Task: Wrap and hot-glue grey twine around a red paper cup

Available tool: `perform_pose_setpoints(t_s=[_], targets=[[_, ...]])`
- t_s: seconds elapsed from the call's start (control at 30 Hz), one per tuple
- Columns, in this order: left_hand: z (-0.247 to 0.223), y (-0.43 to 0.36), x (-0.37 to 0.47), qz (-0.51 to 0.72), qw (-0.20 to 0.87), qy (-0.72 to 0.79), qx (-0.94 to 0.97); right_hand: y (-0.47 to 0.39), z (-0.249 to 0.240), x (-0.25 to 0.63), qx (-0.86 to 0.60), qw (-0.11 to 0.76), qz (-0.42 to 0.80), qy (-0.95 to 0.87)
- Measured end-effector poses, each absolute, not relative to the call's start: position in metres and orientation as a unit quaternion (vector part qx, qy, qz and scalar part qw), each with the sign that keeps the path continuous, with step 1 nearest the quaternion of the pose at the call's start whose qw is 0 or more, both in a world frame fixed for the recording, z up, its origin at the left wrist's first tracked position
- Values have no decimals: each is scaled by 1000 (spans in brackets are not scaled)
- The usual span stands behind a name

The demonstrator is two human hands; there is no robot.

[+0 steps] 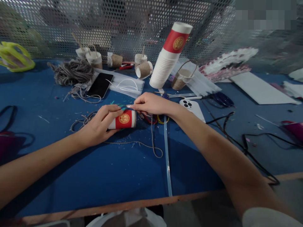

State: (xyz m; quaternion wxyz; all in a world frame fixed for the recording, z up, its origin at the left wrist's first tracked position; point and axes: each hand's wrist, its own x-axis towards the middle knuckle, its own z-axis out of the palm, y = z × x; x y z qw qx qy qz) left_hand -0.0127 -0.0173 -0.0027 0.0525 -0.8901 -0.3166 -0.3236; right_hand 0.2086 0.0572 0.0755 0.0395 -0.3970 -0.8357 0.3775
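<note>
"So, what are the hands doing?"

"The left hand point(97, 126) is clamped on a red-and-white paper cup point(124, 119), which lies on its side a little left of the middle, fingers over the top and thumb low on the near side. The right hand point(151, 103) bends in by the cup's far right end, its fingertips drawn together close beside the left one's. Whether it pinches anything, I cannot tell."

"And right around them?"

"Grey cord point(140, 142) runs over the blue table point(94, 176) on the near side of the cup and loops round to the right. A clear bluish stick point(167, 164) reaches from near the right wrist to the table's near edge. A red ring point(155, 119) and a yellow ring point(159, 121) show just near of that wrist, and a white phone point(194, 109) lies to its right."

"Farther off?"

"Far left of the hands, a black phone point(100, 85) lies beside a bundle of grey yarn point(73, 72). A tall stack of paper cups point(164, 66) stands beyond the right hand, with a handled brown cup point(178, 82) to its right. A white board point(262, 88) lies far right, and a yellow-green basket point(28, 64) sits far left."
</note>
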Motion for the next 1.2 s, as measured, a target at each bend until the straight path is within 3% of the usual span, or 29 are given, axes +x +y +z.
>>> perform_pose_setpoints(t_s=[0.4, 0.9, 1.07, 1.2], targets=[[0, -20, -12, -325, 52, -316, -890, 58, 79, 211, -409, 28, 405, -817], [3, -22, -11, -305, 40, -304, -901, 35, 125, 219, -415, 15, 394, -820], [-1, -20, -12, -341, 91, -317, -881, 16, 144, 221, -334, -94, 435, -831], [-4, -17, -13, -358, 111, -314, -872, -7, 164, 236, -280, -179, 351, -876]])
